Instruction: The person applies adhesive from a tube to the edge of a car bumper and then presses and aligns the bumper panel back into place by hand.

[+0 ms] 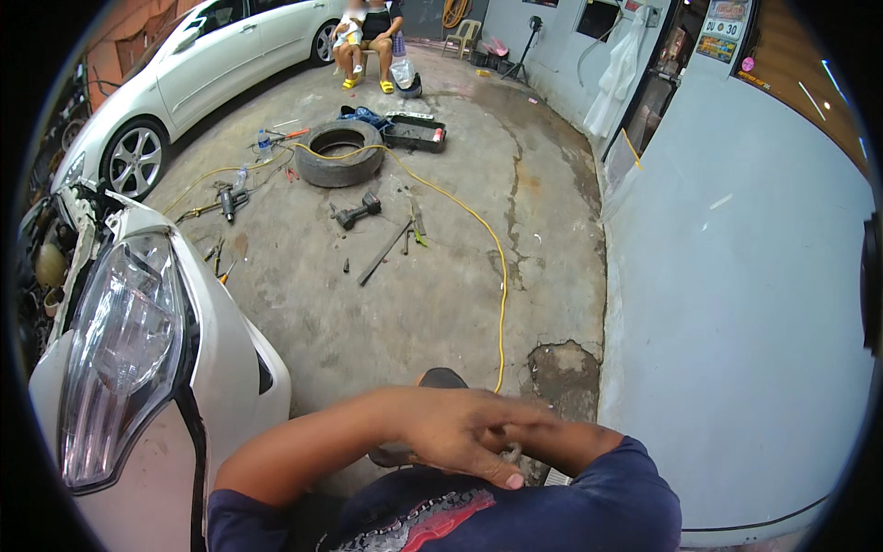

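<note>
L hand [460, 428] lies flat, fingers loosely spread, over the R forearm [561, 440] by the chest, gripping nothing, R hand hidden under it so can't tell its grip, w/ a white bumper [221, 368] and headlight [124, 345] just left, tyre [342, 153] and yellow hose [501, 304] on the concrete ahead.

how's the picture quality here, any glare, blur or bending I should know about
Head view: daylight is even and soft, shadows faint; the fisheye lens bends the grey wall and leaves a black rim around the frame; pale glare sits on the headlight and on the white car; the left hand and the tyre look sharp; the seated person's face at the top is blurred out.
</note>
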Demonstrator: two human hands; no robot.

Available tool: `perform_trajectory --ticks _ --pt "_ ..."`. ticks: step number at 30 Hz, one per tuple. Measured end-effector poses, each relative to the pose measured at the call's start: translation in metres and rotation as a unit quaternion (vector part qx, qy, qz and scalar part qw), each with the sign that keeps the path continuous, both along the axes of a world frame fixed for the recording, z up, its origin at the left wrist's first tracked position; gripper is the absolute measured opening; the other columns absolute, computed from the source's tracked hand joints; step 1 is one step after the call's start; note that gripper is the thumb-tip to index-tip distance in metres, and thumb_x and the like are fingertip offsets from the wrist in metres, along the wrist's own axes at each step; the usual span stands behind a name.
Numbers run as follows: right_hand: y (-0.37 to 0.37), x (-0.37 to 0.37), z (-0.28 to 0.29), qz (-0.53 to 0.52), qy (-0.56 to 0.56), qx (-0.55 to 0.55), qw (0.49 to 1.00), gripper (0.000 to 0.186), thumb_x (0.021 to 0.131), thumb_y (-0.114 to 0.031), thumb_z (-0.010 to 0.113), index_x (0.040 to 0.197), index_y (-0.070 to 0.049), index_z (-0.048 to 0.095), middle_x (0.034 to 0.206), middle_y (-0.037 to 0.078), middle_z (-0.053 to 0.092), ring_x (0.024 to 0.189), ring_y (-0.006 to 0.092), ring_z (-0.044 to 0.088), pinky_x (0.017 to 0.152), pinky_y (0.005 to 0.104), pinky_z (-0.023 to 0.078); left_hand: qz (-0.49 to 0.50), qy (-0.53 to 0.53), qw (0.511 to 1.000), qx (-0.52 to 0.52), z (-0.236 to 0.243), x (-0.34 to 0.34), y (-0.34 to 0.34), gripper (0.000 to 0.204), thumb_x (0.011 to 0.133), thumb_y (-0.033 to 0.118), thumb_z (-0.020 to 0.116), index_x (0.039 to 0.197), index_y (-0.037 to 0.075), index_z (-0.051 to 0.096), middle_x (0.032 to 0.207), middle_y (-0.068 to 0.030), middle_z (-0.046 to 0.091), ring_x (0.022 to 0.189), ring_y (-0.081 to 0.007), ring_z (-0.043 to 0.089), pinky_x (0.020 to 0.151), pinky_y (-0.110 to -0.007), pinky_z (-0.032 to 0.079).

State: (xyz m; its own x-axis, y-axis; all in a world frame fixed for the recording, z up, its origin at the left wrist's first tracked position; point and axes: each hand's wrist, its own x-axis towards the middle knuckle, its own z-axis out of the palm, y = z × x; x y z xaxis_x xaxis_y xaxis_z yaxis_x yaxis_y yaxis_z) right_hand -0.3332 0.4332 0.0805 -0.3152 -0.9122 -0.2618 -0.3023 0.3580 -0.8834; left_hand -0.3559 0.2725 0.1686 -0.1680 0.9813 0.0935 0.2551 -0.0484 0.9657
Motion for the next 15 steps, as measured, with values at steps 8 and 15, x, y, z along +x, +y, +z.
perform_trajectory --ticks 8,15 --pt "-0.001 0.008 -0.018 0.002 0.029 0.074 0.997 0.03 0.095 -0.009 0.065 0.123 0.0 0.067 0.113 0.015 0.07 0.113 0.0273 0.07 0.098 0.0414 0.054 0.168 0.075 0.983 -0.01 -0.01 0.005 -0.014 0.033 0.099 0.036 0.088 0.104 0.007 0.074 0.079 -0.0027 0.071 0.075 -0.0205 0.072 0.066 -0.038 0.055" --pt "-0.002 0.031 -0.047 -0.054 0.047 -0.001 0.997 0.031 0.093 -0.007 0.065 0.123 0.0 0.067 0.116 0.015 0.07 0.116 0.0265 0.069 0.101 0.0417 0.054 0.443 0.259 0.856 0.067 -0.044 0.062 -0.019 0.025 0.098 0.028 0.087 0.101 0.007 0.073 0.09 -0.0126 0.074 0.08 -0.0329 0.074 0.069 -0.041 0.057"
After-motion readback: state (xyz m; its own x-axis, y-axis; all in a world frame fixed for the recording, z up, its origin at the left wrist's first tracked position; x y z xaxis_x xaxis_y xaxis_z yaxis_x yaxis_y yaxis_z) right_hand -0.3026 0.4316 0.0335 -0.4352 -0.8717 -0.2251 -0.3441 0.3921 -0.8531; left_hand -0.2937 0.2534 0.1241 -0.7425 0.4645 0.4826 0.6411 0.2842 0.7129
